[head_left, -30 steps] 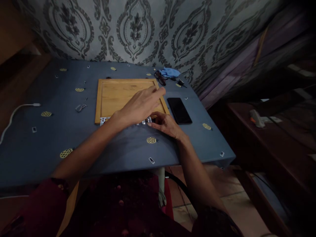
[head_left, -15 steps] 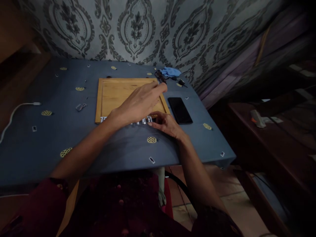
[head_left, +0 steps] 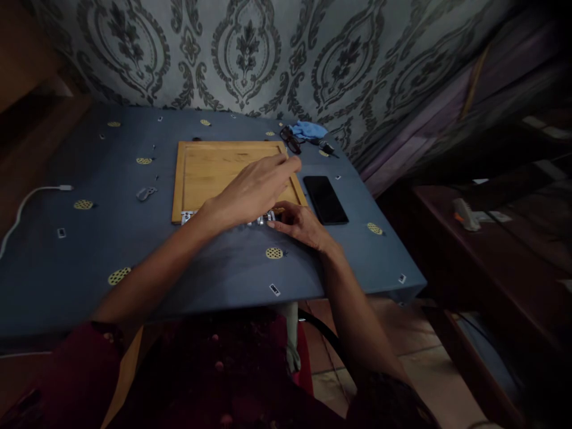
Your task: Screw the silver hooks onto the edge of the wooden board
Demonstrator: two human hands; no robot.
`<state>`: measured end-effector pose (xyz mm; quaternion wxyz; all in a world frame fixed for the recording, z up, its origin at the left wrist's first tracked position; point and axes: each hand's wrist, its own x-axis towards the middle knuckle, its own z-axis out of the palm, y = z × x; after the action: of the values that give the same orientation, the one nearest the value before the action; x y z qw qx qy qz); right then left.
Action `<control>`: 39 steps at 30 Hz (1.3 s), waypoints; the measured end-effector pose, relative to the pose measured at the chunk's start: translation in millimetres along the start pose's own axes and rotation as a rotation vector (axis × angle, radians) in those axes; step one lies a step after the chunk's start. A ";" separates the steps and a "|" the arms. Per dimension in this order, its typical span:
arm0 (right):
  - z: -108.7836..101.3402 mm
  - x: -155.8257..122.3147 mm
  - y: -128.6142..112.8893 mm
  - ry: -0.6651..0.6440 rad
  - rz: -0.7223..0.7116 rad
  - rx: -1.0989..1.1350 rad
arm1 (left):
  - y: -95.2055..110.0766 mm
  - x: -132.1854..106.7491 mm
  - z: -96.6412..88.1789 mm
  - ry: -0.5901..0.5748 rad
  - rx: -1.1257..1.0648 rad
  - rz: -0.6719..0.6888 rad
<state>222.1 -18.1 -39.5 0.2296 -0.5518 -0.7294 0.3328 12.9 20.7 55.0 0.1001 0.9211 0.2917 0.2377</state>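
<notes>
A: Centre of frame, the left hand hovers over the board, fingers stretched out loose, holding nothing.
B: The right hand sits just below it, fingertips curled onto the metal strip along the board's near edge. Pinching or only touching? Can't tell.
A: The strip runs left under the left wrist, and its far end shows at the board's lower-left corner.
B: Phone just right of the board. Glasses and cloth above it.

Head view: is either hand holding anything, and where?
Right hand fingers appear to pinch the metal strip at its right end; left hand holds nothing visible.
</notes>
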 end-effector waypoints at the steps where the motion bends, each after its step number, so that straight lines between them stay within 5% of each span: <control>1: 0.1 0.0 0.0 0.000 0.003 0.003 | 0.8 0.1 -0.6 -0.010 0.002 -0.008; 34: -1.7 -2.2 -6.9 0.006 -0.013 0.003 | 6.9 -1.5 0.2 -0.054 0.072 -0.085; 39: -1.2 -2.1 -4.5 0.009 -0.018 0.019 | 1.8 -1.8 2.4 -0.057 0.069 -0.015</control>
<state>220.6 -20.5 -35.4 0.2411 -0.5444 -0.7300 0.3354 13.7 18.1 52.8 0.0783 0.9281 0.3038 0.2005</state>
